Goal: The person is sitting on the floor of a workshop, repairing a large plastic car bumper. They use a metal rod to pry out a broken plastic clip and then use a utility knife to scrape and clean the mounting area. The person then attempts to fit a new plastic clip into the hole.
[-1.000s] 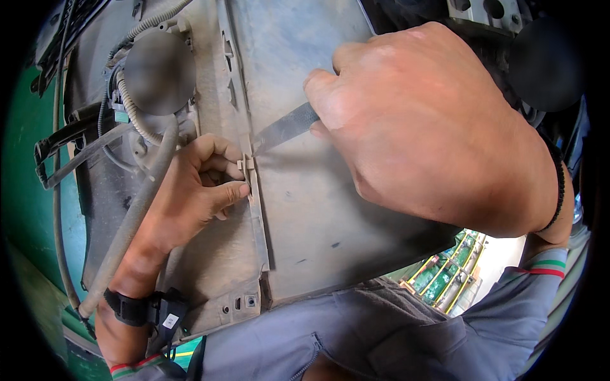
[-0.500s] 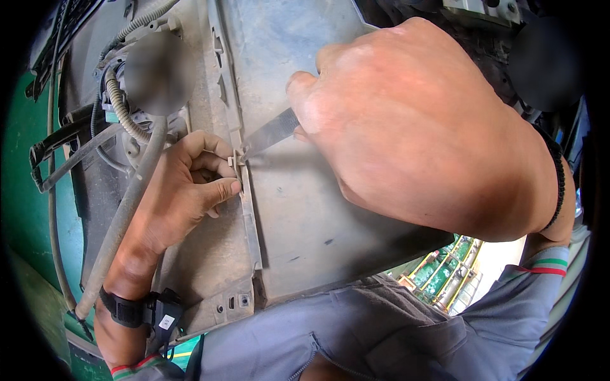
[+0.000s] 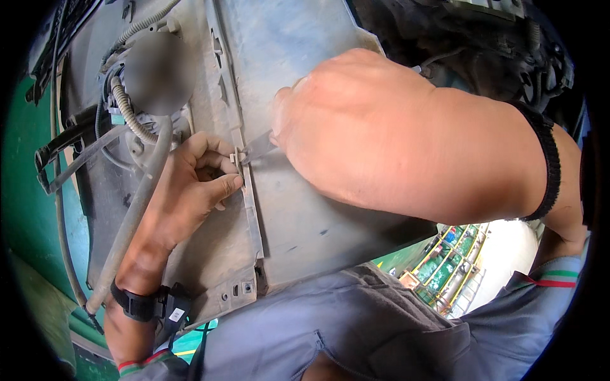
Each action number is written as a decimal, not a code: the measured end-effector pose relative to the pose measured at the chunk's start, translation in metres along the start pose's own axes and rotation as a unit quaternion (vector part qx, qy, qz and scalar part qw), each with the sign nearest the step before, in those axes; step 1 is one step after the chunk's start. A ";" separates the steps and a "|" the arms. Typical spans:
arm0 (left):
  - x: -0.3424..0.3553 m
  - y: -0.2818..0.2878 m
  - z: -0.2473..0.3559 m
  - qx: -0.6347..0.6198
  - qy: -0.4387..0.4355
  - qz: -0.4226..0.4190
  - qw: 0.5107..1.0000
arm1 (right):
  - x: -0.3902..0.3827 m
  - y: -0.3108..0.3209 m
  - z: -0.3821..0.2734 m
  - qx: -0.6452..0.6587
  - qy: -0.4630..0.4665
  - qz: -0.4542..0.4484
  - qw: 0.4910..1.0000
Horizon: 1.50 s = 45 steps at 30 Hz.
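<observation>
My left hand [image 3: 184,197] is at a raised seam [image 3: 250,213] on a dusty grey vehicle panel [image 3: 330,247]. Its thumb and bent fingers close around a small clip [image 3: 237,157] on that seam; the fingers' inner side is partly hidden. From the right, my right hand [image 3: 381,136] reaches over the panel, closed around a flat grey blade [image 3: 258,147]. The blade's tip meets the seam by the clip, while my fist covers its other end. Whether it has a handle cannot be seen.
A thick grey hose [image 3: 136,213] runs down past my left forearm. Ribbed conduit [image 3: 125,109] and a black bracket [image 3: 46,162] lie beyond it. Dark machinery [image 3: 508,57] fills the far right. Yellow railings [image 3: 454,273] show below the panel's edge.
My right hand has come lower and closer to the seam, so less of the blade shows. My left hand keeps its place at the clip. The whole view has shifted slightly.
</observation>
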<state>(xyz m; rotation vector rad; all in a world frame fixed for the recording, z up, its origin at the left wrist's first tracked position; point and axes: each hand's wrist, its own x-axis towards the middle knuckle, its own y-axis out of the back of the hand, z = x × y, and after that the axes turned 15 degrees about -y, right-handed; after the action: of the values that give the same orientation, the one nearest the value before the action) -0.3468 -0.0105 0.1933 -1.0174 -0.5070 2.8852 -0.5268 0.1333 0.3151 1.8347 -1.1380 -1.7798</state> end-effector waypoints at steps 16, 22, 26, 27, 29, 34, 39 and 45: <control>0.001 0.002 0.001 0.000 -0.005 -0.007 1.000 | 0.009 -0.002 -0.004 0.023 -0.020 0.051 0.998; 0.001 0.002 0.002 0.006 0.004 -0.006 1.000 | 0.014 0.019 -0.023 -0.030 -0.138 -0.041 0.989; 0.001 0.001 0.003 0.013 0.000 -0.006 1.000 | 0.017 0.021 -0.023 0.042 -0.165 -0.090 0.981; 0.001 0.001 0.004 0.017 0.002 -0.008 1.000 | 0.018 0.020 -0.024 0.044 -0.168 -0.095 0.980; 0.001 0.001 0.004 0.021 0.004 -0.009 1.000 | 0.017 0.018 -0.030 -0.048 -0.159 -0.069 0.984; 0.002 0.000 0.004 0.027 0.004 -0.001 1.000 | 0.018 0.017 -0.027 -0.032 -0.164 -0.080 0.983; 0.000 0.000 0.004 0.022 0.000 0.003 1.000 | 0.015 0.012 -0.014 0.029 -0.076 -0.027 0.996; 0.003 -0.002 -0.011 0.034 -0.002 0.013 0.999 | 0.021 -0.008 -0.019 0.030 -0.063 -0.081 0.994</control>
<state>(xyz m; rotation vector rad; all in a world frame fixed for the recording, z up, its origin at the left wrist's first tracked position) -0.3426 -0.0051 0.1837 -1.0170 -0.3972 2.9054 -0.5085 0.1176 0.2982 1.9216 -1.1266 -1.9987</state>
